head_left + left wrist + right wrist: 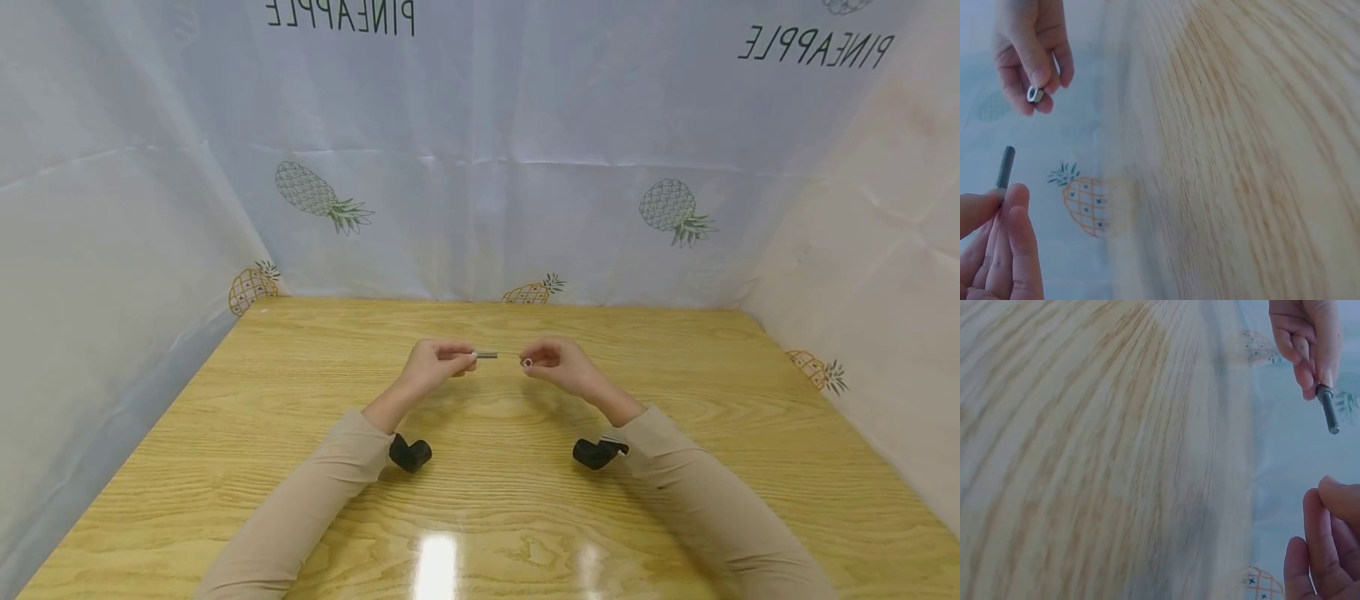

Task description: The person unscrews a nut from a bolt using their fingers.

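Between thumb and fingers, my left hand [435, 365] pinches a metal bolt [486, 355] by one end, its threaded shank pointing right toward the other hand. In the left wrist view the bolt [1005, 167] shows its thread, and the fingers cover its lower end. A small metal nut [527, 362] is pinched at the fingertips of my right hand [564, 367]. The nut [1035, 94] shows its hole in the left wrist view; the right hand's own fingers hide it in the right wrist view. Bolt and nut are apart, a short gap between them, both held above the table.
The wood-grain table [480, 500] spreads under both arms. A pale curtain [480, 233] with pineapple prints encloses its back and sides. Each wrist carries a black camera mount, one on the left wrist [409, 453] and one on the right wrist [597, 453].
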Demonstrator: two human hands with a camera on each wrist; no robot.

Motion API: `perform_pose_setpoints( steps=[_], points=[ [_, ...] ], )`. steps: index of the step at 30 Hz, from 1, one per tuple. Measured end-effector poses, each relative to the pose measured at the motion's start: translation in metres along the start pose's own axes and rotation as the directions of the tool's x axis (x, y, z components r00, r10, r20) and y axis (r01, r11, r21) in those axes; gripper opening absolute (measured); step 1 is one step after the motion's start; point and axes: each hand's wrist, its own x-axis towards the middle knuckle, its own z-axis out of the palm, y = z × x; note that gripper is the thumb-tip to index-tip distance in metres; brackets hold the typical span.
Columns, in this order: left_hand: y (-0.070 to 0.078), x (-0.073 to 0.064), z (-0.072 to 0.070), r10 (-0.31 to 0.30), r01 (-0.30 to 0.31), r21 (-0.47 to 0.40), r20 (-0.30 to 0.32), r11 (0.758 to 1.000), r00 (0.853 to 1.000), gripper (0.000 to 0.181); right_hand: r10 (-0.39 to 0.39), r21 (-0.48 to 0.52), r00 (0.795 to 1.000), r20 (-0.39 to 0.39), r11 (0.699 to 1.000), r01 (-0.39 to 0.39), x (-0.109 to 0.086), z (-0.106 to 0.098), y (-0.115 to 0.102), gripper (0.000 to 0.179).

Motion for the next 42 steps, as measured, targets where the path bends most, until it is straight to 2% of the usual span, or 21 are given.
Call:
perform_pose_setpoints(
  steps=[6, 17, 25, 29, 42],
  points=[
    [-0.002, -0.001, -0.003, -0.039, 0.039, 0.036, 0.016, 0.999, 0.999, 0.027, 0.03, -0.014, 1.0, 0.003, 0.999, -0.029, -0.001, -0.002, 0.005, 0.03],
    [-0.007, 0.001, -0.006, -0.065, 0.063, 0.067, 0.036, 0.996, 0.997, 0.028, 0.069, -0.056, 0.997, 0.027, 0.996, -0.067, -0.001, -0.008, 0.017, 0.027],
    [-0.009, 0.0, -0.009, -0.063, 0.053, 0.117, 0.083, 0.992, 0.995, 0.026, 0.077, -0.059, 0.995, 0.065, 0.996, -0.073, -0.002, -0.01, 0.023, 0.026],
    [-0.01, -0.001, -0.01, -0.066, 0.052, 0.137, 0.101, 0.989, 0.993, 0.027, 0.089, -0.092, 0.994, 0.069, 0.992, -0.082, -0.001, -0.01, 0.025, 0.024],
    [-0.014, 0.002, -0.009, -0.072, 0.053, 0.166, 0.108, 0.985, 0.992, 0.024, 0.117, -0.208, 0.991, 0.062, 0.973, -0.101, -0.002, -0.007, 0.024, 0.021]
  ],
)
